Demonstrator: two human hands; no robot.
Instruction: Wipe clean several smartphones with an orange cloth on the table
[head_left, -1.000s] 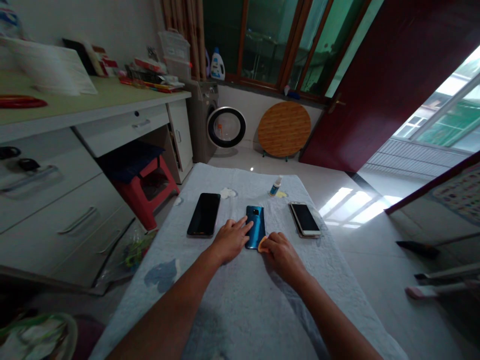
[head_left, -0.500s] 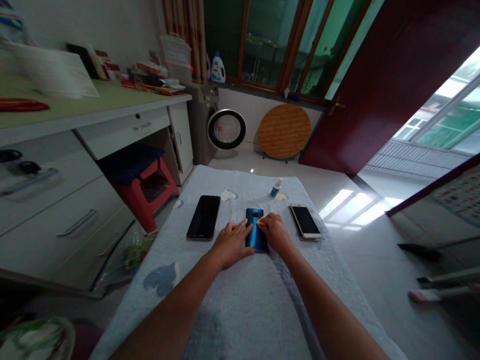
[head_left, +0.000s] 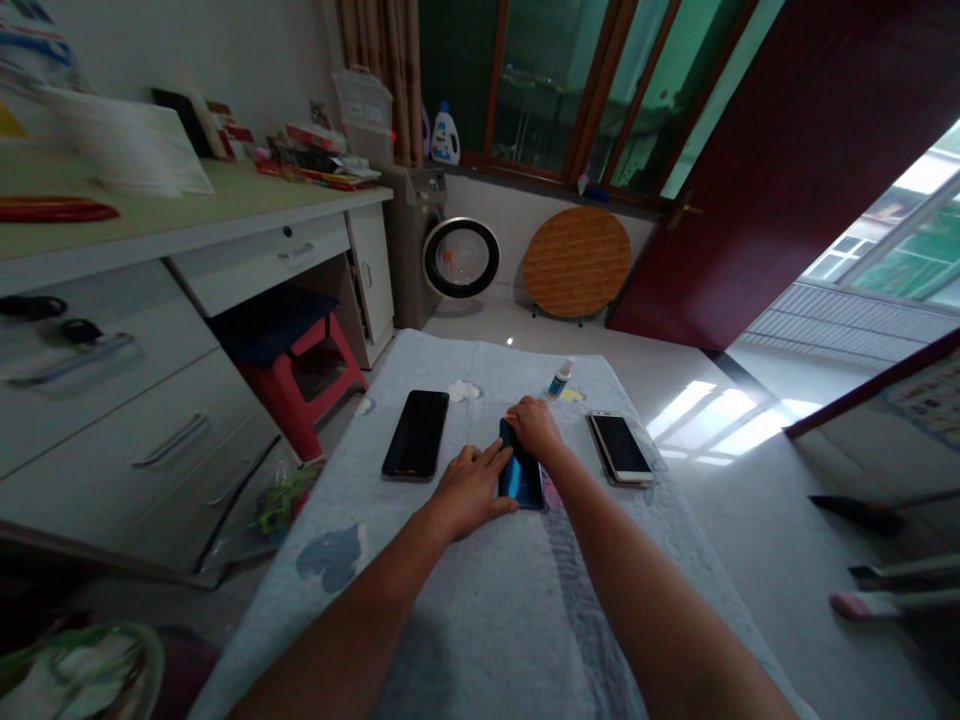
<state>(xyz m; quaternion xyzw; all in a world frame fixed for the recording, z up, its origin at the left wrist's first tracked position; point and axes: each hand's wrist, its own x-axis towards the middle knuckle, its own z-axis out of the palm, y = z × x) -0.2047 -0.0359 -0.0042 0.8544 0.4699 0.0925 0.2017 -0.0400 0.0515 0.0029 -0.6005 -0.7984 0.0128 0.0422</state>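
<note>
A glossy blue smartphone (head_left: 523,488) lies back up on the cloth-covered table, its upper part under my right hand. My left hand (head_left: 471,490) rests along the phone's left edge, fingers spread and steadying it. Pinched under the fingers of my right hand (head_left: 534,428) is a small orange cloth (head_left: 510,418), pressed at the phone's top end; most of it is hidden. To the left lies a large black phone (head_left: 416,436). On the right, a white-framed phone (head_left: 621,447) sits on top of another one. A small spray bottle (head_left: 560,378) stands behind my right hand.
The pale patterned tablecloth (head_left: 480,620) covers the table. A white desk (head_left: 247,240) and a red stool (head_left: 315,380) are on the left. Beyond are a washing machine with its door (head_left: 461,258) ajar, a round wooden tabletop (head_left: 577,262) and a dark red door (head_left: 720,180).
My right hand has slid with the orange cloth from the phone's right side up to its top end, covering the camera area. My left hand stays on the phone. The view has shifted slightly.
</note>
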